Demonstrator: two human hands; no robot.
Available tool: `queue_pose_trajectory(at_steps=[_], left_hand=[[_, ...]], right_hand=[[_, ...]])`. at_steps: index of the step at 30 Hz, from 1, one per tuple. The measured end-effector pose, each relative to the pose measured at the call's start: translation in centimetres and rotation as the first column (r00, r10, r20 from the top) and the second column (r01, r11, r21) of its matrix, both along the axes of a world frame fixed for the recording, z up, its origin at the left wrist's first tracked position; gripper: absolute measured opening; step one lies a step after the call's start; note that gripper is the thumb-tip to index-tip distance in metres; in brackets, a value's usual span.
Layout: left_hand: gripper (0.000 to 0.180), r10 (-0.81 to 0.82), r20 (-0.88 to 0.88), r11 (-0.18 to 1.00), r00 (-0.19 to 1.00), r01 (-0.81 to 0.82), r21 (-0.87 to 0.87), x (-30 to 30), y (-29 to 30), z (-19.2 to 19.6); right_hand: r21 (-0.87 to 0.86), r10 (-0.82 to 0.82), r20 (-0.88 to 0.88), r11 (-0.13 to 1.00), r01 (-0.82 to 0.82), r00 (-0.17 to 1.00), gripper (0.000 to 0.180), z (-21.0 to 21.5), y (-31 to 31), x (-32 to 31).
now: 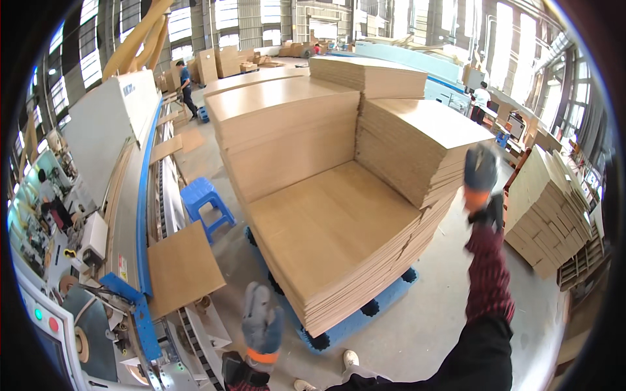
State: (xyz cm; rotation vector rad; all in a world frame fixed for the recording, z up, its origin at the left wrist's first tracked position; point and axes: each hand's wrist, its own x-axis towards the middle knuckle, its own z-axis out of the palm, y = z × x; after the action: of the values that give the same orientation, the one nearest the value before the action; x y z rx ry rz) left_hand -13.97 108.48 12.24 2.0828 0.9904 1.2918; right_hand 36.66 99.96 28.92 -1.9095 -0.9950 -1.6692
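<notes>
A large stack of brown wooden boards (326, 225) stands before me on a blue pallet (342, 332), with its near section lower than the piles behind. My left hand (262, 322), in a grey glove with an orange cuff, hangs left of the stack's near corner, fingers extended and nothing visible in them. Beside the front corner of the taller right-hand pile (424, 146) is my right hand (481, 171), gloved the same way. Motion blurs its fingers, and I cannot tell whether it touches the boards.
On my left runs a long machine with a blue edge (145, 195), a single board (182, 267) lying at its side. A blue stool (207, 203) stands between machine and stack. More stacked panels (551, 208) lean at right. Two people (186, 88) work farther back.
</notes>
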Motion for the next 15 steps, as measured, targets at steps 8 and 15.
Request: queue_pose_trajectory(at_steps=[8,15], left_hand=[[0.046,-0.536,0.348,0.800,0.769,0.594,-0.078,21.5,-1.3,12.4],[0.067,-0.505,0.464,0.714,0.728,0.655,-0.250,37.4,3.7,16.9]], right_hand=[[-0.553,-0.104,-0.710,0.694,-0.461,0.696,0.047,-0.5,2.7,45.4],[-0.431,-0.101,-0.859,0.672,-0.602,0.502,0.043,1.1,2.0,44.3]])
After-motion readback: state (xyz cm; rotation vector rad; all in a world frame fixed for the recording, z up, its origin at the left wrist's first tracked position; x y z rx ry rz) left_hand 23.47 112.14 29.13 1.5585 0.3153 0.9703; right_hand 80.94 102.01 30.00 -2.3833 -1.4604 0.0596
